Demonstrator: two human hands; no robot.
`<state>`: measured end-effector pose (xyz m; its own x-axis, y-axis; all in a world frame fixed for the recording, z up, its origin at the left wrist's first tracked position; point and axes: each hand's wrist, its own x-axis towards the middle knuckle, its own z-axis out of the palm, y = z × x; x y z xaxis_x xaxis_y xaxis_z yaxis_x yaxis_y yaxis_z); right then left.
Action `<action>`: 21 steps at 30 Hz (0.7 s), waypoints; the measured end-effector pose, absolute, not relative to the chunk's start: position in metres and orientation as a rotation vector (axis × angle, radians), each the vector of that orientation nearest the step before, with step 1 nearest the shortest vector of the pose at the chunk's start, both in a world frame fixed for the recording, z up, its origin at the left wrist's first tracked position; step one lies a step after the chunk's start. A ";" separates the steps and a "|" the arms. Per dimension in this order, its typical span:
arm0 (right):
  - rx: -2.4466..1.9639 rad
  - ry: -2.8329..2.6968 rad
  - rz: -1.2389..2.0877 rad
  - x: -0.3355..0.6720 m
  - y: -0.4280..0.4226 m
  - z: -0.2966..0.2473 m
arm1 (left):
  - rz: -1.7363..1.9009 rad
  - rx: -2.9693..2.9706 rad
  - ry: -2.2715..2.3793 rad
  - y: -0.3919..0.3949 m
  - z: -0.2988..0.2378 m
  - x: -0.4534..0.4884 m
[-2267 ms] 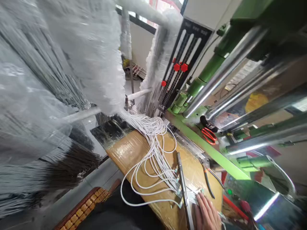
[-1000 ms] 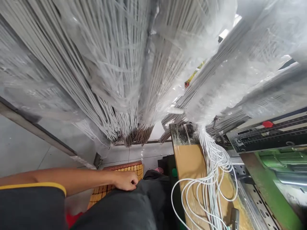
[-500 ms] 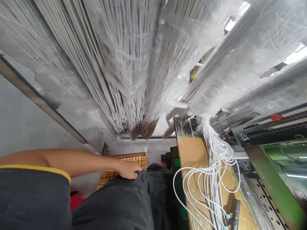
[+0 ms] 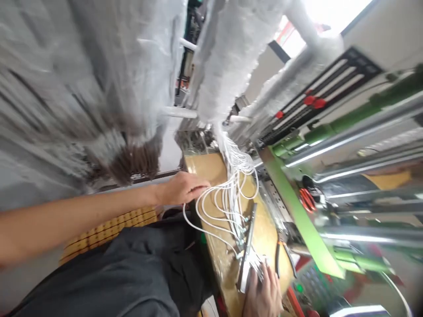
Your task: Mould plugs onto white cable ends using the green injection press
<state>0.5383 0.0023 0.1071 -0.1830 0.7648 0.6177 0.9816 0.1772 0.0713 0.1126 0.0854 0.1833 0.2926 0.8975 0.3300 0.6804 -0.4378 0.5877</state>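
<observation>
My left hand point(image 4: 183, 188) is closed at the edge of a loop of white cable point(image 4: 205, 193), its fingertips touching the strand. The loop belongs to a bundle of white cables point(image 4: 234, 176) that hangs down and spreads over a tan board point(image 4: 208, 163). My right hand point(image 4: 264, 293) lies low on the board, fingers stretched out and slightly apart, over the cables' thin wire ends point(image 4: 256, 263). Beside it a narrow metal bar point(image 4: 247, 244) lies across the cables. Dark-handled pliers point(image 4: 284, 255) rest to the right of that hand. Motion blurs the right fingertips.
Plastic-wrapped cable bundles point(image 4: 224, 61) hang overhead and to the left. A green machine frame point(image 4: 307, 233) with metal rollers stands to the right, with red-handled scissors point(image 4: 307, 200) near it. A woven seat mat point(image 4: 109, 229) shows at lower left.
My left hand has moved from my lap up and right to the cable loop. My right hand has come into view at the wire ends. The view has swung right.
</observation>
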 end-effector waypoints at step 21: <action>-1.990 -1.938 -0.610 0.510 -0.009 0.123 | 0.883 2.209 1.817 0.148 0.133 0.140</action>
<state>0.5097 -0.0090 0.1229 0.0018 0.8696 0.4938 0.9956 -0.0476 0.0803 0.1397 0.1477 0.1332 0.0943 0.9344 0.3434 0.8473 -0.2564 0.4651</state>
